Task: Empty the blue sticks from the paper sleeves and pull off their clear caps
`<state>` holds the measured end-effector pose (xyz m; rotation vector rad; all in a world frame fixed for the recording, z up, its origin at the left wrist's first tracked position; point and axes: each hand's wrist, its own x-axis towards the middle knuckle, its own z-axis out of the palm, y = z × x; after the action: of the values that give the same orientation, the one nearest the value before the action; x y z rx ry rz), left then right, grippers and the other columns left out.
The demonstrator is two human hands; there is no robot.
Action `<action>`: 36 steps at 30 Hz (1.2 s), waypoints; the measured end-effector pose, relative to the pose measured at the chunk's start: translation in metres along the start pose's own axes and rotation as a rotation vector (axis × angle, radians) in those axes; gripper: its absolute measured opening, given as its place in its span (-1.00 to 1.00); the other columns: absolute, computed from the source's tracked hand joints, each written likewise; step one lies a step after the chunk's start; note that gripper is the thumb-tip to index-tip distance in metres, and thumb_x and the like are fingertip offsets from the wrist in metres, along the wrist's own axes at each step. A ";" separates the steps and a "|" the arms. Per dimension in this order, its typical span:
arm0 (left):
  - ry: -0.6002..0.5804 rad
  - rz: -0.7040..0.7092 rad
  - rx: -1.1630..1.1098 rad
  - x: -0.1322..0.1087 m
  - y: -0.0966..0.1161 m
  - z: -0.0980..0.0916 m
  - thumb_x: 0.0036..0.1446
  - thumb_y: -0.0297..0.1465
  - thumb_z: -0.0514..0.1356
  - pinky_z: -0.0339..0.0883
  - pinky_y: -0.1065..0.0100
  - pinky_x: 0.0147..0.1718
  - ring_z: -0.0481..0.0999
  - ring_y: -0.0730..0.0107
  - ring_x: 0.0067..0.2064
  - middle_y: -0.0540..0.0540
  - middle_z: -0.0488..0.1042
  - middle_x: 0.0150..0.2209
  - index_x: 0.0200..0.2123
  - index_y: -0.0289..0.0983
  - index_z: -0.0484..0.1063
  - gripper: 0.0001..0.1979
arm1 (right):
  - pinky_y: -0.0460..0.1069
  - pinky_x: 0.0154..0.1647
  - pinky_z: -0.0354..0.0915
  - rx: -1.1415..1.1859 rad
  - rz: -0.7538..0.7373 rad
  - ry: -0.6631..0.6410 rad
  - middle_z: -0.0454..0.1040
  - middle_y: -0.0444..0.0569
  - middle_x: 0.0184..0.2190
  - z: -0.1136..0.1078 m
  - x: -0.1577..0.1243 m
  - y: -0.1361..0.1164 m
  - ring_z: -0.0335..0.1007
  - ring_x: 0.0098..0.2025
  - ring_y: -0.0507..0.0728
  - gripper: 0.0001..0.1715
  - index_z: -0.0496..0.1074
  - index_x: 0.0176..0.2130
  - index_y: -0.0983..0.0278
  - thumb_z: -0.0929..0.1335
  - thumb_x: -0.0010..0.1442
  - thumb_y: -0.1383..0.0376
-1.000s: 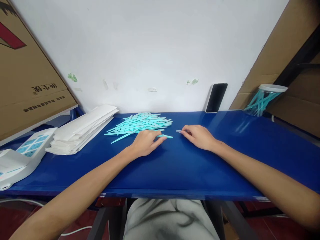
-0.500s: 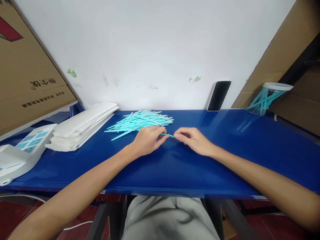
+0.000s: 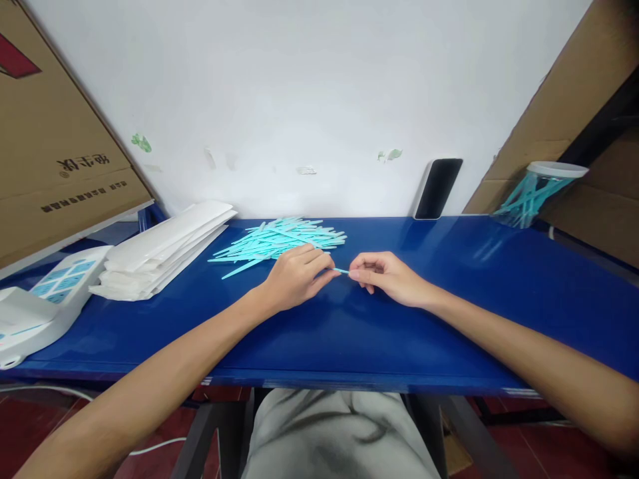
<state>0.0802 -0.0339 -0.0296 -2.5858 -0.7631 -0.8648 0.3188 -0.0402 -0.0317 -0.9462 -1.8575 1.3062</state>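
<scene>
Between my two hands, just above the blue table [image 3: 319, 332], runs a thin turquoise stick [image 3: 341, 271]. My left hand [image 3: 298, 276] pinches its left end, and my right hand [image 3: 384, 276] pinches the right end between thumb and forefinger. Only the short middle stretch of the stick shows; the fingers hide the rest. Behind my left hand lies a loose pile of similar turquoise sticks [image 3: 279, 241], flat and tapered, pointing many ways.
White paper envelopes [image 3: 164, 239] are stacked left of the pile, beside a white device with blue labels [image 3: 64, 283]. A phone [image 3: 438, 189] leans on the wall. At the right stands a clear jar of turquoise sticks [image 3: 534, 193]. A cardboard box [image 3: 64, 133] borders the left.
My left hand's fingers have shifted slightly right along the stick, so less of it shows between the hands. My right hand's lower fingers have opened out a little.
</scene>
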 end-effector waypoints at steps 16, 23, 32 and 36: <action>0.046 -0.355 -0.610 0.004 0.007 0.003 0.33 -0.30 0.15 0.48 0.40 -0.39 0.55 0.41 -0.28 -0.15 0.55 -0.20 -0.14 -0.27 0.56 -0.78 | -0.06 -0.50 0.27 0.024 -0.016 0.030 0.44 -0.15 -0.55 0.002 0.001 0.003 0.32 -0.55 0.01 -0.54 0.56 -0.23 0.29 0.51 0.08 -0.03; -0.021 -0.633 -1.064 0.009 0.018 0.005 0.15 -0.25 0.34 0.54 0.36 -0.34 0.61 0.40 -0.38 -0.03 0.51 -0.39 -0.09 -0.30 0.42 -0.66 | -0.03 -0.47 0.28 -0.049 -0.128 0.158 0.50 -0.06 -0.53 0.005 0.002 0.001 0.32 -0.56 0.02 -0.47 0.50 -0.49 0.27 0.43 0.17 -0.12; -0.084 -0.341 -0.303 0.001 -0.021 -0.007 0.28 -0.31 0.11 0.22 0.38 -0.39 0.37 0.46 -0.46 0.02 0.39 -0.51 -0.36 -0.27 0.45 -0.78 | 0.00 -0.35 0.31 -0.161 -0.251 0.592 0.43 -0.13 -0.41 -0.036 0.006 0.005 0.38 -0.46 0.08 -0.57 0.15 -0.28 0.14 0.16 0.39 -0.13; -0.126 -0.372 -0.170 -0.004 -0.041 -0.008 0.28 -0.32 0.06 0.12 0.37 -0.41 0.28 0.46 -0.49 0.03 0.33 -0.54 -0.43 -0.27 0.39 -0.74 | 0.02 -0.32 0.18 -0.801 -0.107 0.661 0.43 -0.04 -0.44 -0.088 0.004 0.026 0.38 -0.37 0.17 -0.61 0.33 -0.24 0.19 0.16 0.42 0.00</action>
<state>0.0501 -0.0055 -0.0211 -2.7113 -1.2891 -0.9071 0.3953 0.0104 -0.0315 -1.4254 -1.8238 0.0755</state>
